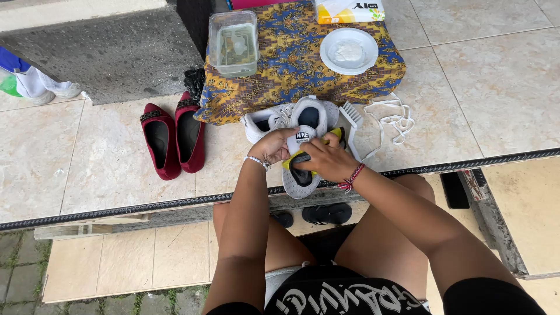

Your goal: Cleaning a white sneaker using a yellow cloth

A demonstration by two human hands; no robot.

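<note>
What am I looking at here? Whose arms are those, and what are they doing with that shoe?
The camera sits on a person's head and looks down, so the arms are that person's own. The left hand holds a white shoe by its tongue. The right hand pushes something yellow and black against the shoe; I cannot tell what it is. On the tiled floor lie a second white shoe, a white brush, white laces and a pair of red shoes. A patterned cloth carries a clear tub and a white bowl.
</note>
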